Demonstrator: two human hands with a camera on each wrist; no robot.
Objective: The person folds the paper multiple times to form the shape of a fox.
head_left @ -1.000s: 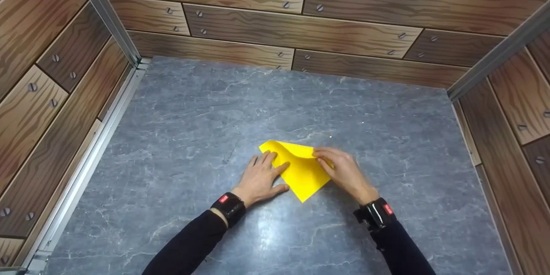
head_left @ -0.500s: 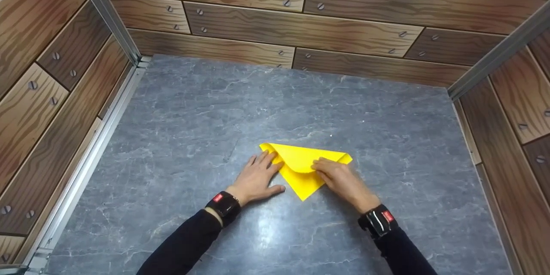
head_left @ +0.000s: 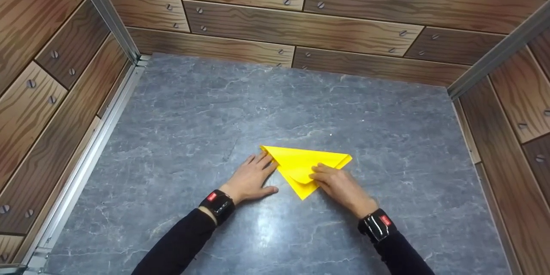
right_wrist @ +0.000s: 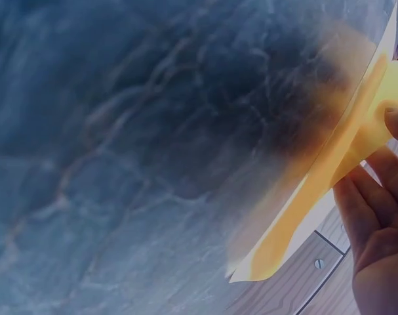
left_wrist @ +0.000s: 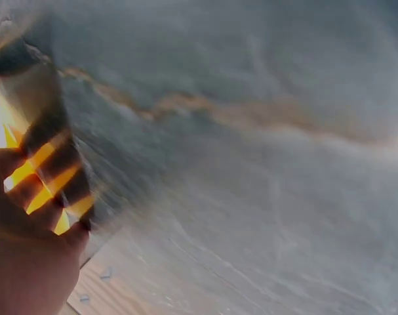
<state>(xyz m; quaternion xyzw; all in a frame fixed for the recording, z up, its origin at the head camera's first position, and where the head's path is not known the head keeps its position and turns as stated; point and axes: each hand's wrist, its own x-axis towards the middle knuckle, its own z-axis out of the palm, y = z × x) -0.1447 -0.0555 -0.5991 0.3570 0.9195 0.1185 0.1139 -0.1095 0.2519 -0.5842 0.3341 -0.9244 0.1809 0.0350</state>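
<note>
A yellow sheet of paper [head_left: 296,161] lies on the grey marbled table, its far half bent over toward the near corner so that it makes a rough triangle. The top layer still curves up from the layer beneath. My right hand [head_left: 341,187] pinches the edge of that top flap between thumb and fingers; in the right wrist view the thumb overlaps the yellow paper [right_wrist: 356,138]. With fingers spread nearly straight, my left hand [head_left: 251,178] rests at the sheet's left edge, fingertips on the paper near its left corner.
The grey marbled tabletop [head_left: 193,107] spreads around the sheet. Wood-patterned walls [head_left: 240,21] stand at the back and both sides, with metal rails [head_left: 116,116] along the left edge. Each wrist wears a black band [head_left: 217,206].
My right hand has drawn the far flap of the paper down toward the near corner, covering most of the lower layer. The left hand has slid slightly left and toward me.
</note>
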